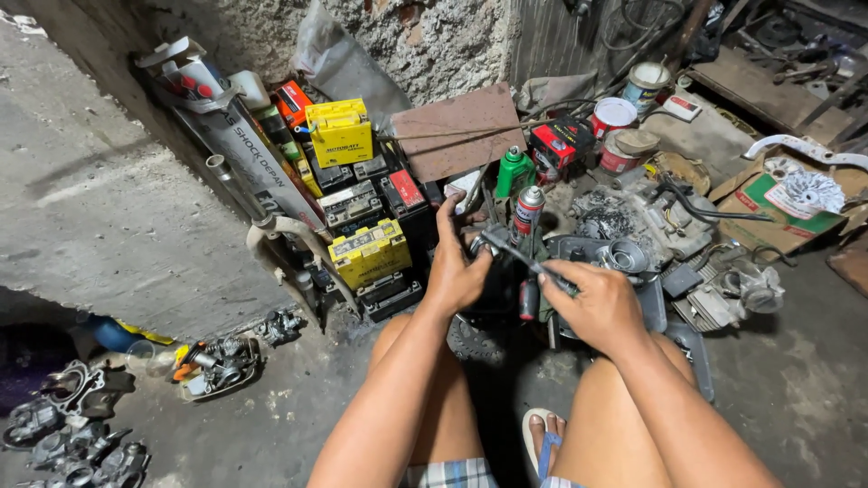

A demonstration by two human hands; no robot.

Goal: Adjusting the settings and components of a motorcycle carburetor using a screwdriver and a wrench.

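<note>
Gripping a small dark metal part (484,242) just left of the frame's centre, the left hand (455,271) has its fingers curled over it from the near side, closed on it rather than spread. The right hand (597,303), centre right, is wrapped shut around the handle of a slim tool (529,260) whose shaft slants up and left until its tip meets the part. What the part is exactly is hard to tell; it is dark and half covered by the fingers.

To do this well, I judge the left hand should hold the part steady against the knees or the floor while the right keeps the tool's tip seated squarely and turns or pries without slipping, since a slip would run toward the left fingers.

Just behind the part stands a spray can (527,213) with a red cap, and a green bottle (514,170) stands near it. At upper left of centre lie stacked yellow batteries (339,133) against the rough wall. Grey engine pieces (723,289) crowd the right, and carburettor parts (217,361) lie at lower left on the concrete floor (796,380).
</note>
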